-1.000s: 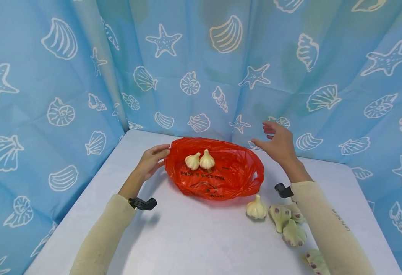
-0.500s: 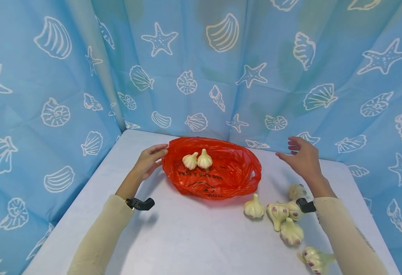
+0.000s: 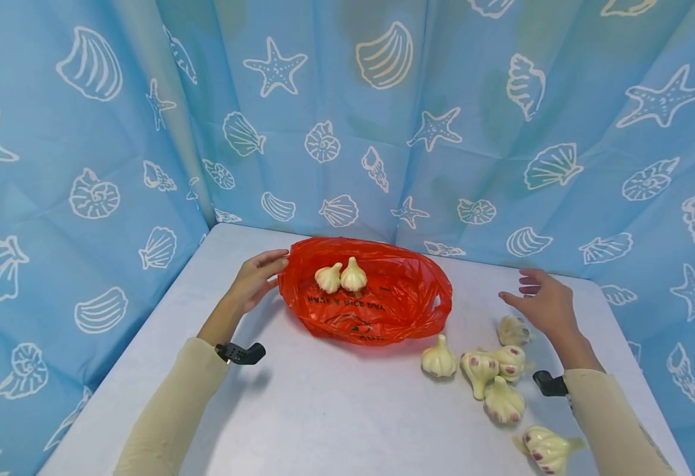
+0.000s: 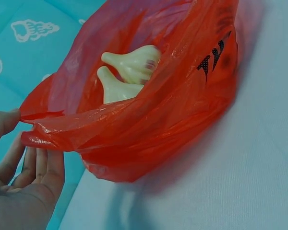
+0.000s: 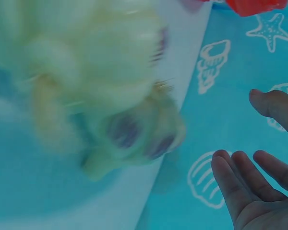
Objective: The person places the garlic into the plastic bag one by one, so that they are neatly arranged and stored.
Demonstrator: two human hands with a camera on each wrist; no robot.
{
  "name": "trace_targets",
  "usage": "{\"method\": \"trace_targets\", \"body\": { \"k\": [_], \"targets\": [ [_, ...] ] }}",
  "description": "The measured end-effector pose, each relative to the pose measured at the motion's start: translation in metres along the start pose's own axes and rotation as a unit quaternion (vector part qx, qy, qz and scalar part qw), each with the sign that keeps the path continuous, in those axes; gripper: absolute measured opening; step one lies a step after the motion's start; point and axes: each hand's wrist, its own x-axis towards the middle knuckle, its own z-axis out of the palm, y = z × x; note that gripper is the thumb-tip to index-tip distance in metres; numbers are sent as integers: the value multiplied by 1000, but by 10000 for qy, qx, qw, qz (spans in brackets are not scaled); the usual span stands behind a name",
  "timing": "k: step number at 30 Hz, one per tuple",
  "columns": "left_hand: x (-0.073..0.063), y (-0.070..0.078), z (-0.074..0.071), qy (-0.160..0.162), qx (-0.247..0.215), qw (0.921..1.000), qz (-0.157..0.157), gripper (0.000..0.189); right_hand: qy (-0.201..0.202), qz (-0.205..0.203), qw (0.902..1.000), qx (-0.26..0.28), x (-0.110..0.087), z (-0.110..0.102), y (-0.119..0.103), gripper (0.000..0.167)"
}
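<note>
A red plastic bag (image 3: 377, 324) lies spread with its mouth up on the white table. Inside it, side by side, are two garlic bulbs (image 3: 353, 275). At the bag's left edge my left hand (image 3: 254, 281) pinches the rim between thumb and fingers, as the left wrist view shows (image 4: 31, 191). My right hand (image 3: 546, 304) is in the air to the right of the bag, fingers apart and holding nothing. Below and left of it lies a garlic bulb (image 3: 514, 330), the one nearest to it. In the right wrist view a blurred garlic bulb (image 5: 139, 129) shows close to the camera.
Several more garlic bulbs lie right of the bag, among them one (image 3: 439, 358) near its corner and one (image 3: 546, 449) near the front. A blue curtain (image 3: 347, 119) with shell prints stands behind and beside the white table (image 3: 324, 410).
My right hand has moved right and down, away from the bag toward the garlic bulbs on the right. My left hand stays at the bag's left edge.
</note>
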Motion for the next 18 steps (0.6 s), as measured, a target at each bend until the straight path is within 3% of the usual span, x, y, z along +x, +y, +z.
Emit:
{"method": "trace_targets", "body": {
  "k": [5,18],
  "targets": [
    [0,-1,0,32,0,10000,-15,51,-98,208,9997,-111,-6,3,13,74],
    [2,0,3,-48,6,10000,11,47,-410,270,9984,-296,-20,9,38,65]
  ]
}}
